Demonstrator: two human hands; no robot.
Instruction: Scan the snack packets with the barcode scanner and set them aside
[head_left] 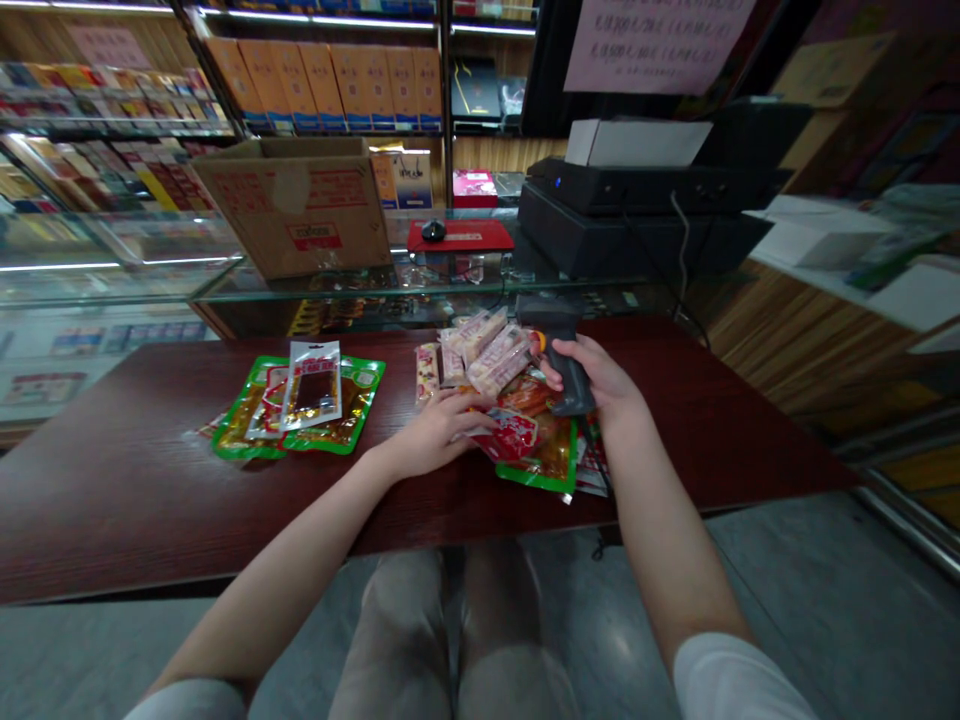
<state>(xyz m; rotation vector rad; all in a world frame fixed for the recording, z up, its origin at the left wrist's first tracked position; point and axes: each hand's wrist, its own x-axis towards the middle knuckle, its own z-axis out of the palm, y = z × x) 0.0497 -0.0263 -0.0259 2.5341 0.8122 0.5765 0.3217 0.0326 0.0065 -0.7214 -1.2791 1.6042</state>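
Note:
In my right hand (601, 372) is a dark barcode scanner (574, 388). My fingers wrap round its handle, and its head points left over a pile of snacks. My left hand (431, 435) has its fingers closed on the left end of a red snack packet (516, 434). Under that packet lies a green-edged snack bag (551, 462). Several clear-wrapped snack bars (491, 355) are heaped just beyond my left hand. Off to the left, a small white-edged packet (315, 385) rests on top of green-edged bags (358, 410).
The dark red wooden table (150, 470) meets a glass display counter (262, 290). On the counter stand an open cardboard box (300, 215), a red mat (480, 236) with a black mouse (433, 231), and a black cash register unit (622, 225). The scanner's cable hangs over the table's front edge.

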